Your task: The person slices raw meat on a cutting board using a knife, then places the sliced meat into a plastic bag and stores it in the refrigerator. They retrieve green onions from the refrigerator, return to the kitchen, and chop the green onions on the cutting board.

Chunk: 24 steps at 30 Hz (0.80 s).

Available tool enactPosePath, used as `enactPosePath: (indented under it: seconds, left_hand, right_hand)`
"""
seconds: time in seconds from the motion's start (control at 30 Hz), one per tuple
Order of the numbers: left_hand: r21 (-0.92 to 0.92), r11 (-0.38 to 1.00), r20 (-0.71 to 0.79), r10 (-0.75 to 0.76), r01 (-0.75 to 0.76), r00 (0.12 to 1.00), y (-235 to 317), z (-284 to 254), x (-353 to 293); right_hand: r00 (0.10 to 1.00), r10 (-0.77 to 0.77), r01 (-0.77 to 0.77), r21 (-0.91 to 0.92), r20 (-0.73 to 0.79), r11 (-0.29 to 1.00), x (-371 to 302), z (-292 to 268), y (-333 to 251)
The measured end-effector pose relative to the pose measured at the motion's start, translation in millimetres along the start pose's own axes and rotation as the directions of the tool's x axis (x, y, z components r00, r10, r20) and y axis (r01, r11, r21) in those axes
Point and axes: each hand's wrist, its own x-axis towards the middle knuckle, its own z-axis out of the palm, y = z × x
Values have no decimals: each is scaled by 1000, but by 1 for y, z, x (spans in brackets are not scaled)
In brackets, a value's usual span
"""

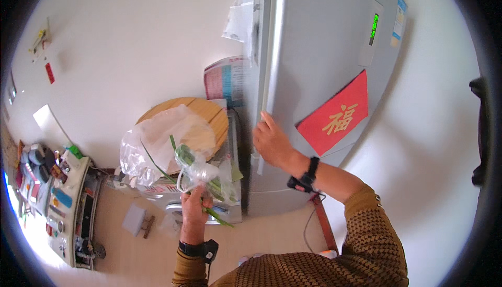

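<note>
My left hand [195,206] is closed around the gathered neck of a clear plastic bag [201,171]. Long green stalks, which look like scallions [214,216], stick out of the bag above and below my fist. At the tall grey refrigerator [308,41], my right hand [273,139] grips the long edge of the door [274,62], its fingers curled on the handle side. Whether the door stands ajar I cannot tell. Dark straps with small devices sit on both wrists.
Left of the refrigerator, a round wooden board [183,106] and a crumpled plastic bag [157,140] lie on a low appliance. A cluttered desk [78,182] stands at far left. A small box [135,219] is on the floor. A red paper square [340,114] hangs on the refrigerator.
</note>
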Motion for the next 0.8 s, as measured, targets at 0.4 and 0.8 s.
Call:
enactPosePath:
  seconds: [0.4, 0.8]
  left_hand:
    - [361, 932, 542, -237, 31, 806, -38, 201, 54]
    - [139, 986, 562, -154, 91, 813, -111, 530, 266]
  right_hand:
    - [-81, 994, -603, 791, 72, -106, -365, -143, -95]
    - [-425, 899, -485, 865, -102, -131, -534, -172, -64]
